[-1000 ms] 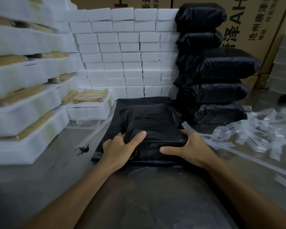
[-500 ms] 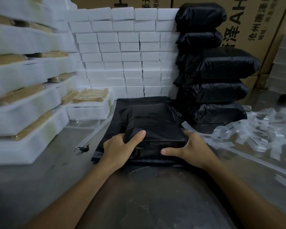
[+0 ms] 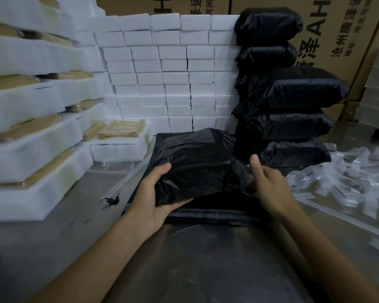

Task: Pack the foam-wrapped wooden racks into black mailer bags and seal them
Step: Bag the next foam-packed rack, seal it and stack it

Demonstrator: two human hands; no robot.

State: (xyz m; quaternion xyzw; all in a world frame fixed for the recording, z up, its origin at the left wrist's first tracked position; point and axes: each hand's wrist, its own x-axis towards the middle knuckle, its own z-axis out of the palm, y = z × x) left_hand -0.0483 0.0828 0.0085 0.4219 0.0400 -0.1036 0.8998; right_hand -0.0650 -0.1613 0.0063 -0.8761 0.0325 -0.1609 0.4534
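Both hands (left hand (image 3: 155,193), right hand (image 3: 269,184)) grip the tilted packed mailer bag (image 3: 197,167).

The scene is dimly lit, with a cool, muted cast. Soft sheen is seen on the grey metal table (image 3: 195,259) near the bottom, where a broad dark shadow is cast between the forearms. Highlights are picked up on the stacked glossy black plastic mailer parcels (image 3: 293,90). The white foam-wrapped stacks at the left (image 3: 26,132) are smeared and bowed by wide-angle distortion. The tangle of clear plastic strips (image 3: 348,178) at the right is blurred. The right hand (image 3: 269,186) is softened by slight motion blur.
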